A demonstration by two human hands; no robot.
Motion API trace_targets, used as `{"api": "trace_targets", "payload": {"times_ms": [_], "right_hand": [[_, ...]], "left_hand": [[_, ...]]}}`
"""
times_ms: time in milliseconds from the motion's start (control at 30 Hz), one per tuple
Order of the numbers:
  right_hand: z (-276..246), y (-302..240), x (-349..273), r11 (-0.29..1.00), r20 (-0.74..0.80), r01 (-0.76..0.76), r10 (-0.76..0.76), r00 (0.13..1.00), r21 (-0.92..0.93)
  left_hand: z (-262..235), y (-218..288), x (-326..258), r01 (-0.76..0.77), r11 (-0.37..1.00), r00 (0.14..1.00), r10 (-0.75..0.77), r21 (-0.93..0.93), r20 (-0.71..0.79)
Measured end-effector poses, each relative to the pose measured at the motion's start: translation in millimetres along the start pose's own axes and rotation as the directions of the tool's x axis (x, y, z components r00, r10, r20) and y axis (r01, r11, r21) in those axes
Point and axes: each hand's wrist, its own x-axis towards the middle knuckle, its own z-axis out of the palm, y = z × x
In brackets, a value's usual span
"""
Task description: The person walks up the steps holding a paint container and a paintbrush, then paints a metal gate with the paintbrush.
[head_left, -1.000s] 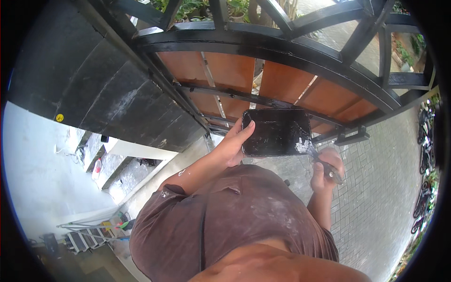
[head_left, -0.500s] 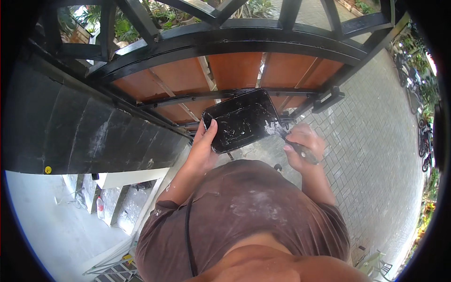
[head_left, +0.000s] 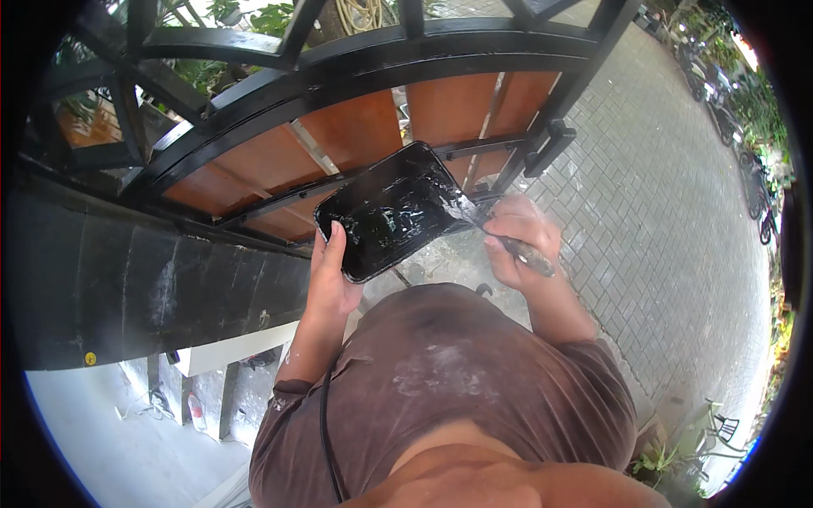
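Observation:
My left hand (head_left: 332, 269) grips the left edge of a black rectangular tray (head_left: 373, 222), its thumb over the rim. Inside, the tray is shiny black with pale smears. My right hand (head_left: 525, 240) is closed round the handle of a putty knife (head_left: 530, 256). The knife's blade, coated in whitish stuff, lies at the tray's right end. I cannot tell whether the blade touches the tray's floor or its rim.
Just ahead stands a black metal gate (head_left: 356, 76) with reddish-brown panels (head_left: 453, 106). A dark wall (head_left: 161, 275) runs along the left, above a pale floor (head_left: 102, 432). Grey paving (head_left: 652, 212) stretches to the right, with parked motorcycles (head_left: 754, 186) beyond.
The view has turned, so the gate and the paving sit further left. The tray and both hands have shifted left in the picture, and the knife blade remains at the tray's right end.

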Motion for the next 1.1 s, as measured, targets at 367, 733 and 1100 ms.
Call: {"api": "trace_targets", "payload": {"times_ms": [367,733,1100], "right_hand": [[-8.5,5.6,-22.1,0.994,-0.020,-0.057,0.055,0.998,-0.091],[-4.3,30.4,-15.0,0.997,-0.254,-0.030,0.046,0.966,0.068],[10.1,53.9,30.0,0.986,-0.294,0.047,0.002,0.956,0.160]], "left_hand": [[5.9,-19.0,8.1,0.012,0.994,0.999,-0.006,-0.110,0.053],[9.5,-6.0,36.6,0.059,0.990,0.983,-0.035,-0.126,0.181],[21.9,25.5,54.4,-0.010,0.987,0.970,0.049,-0.162,0.237]]}}
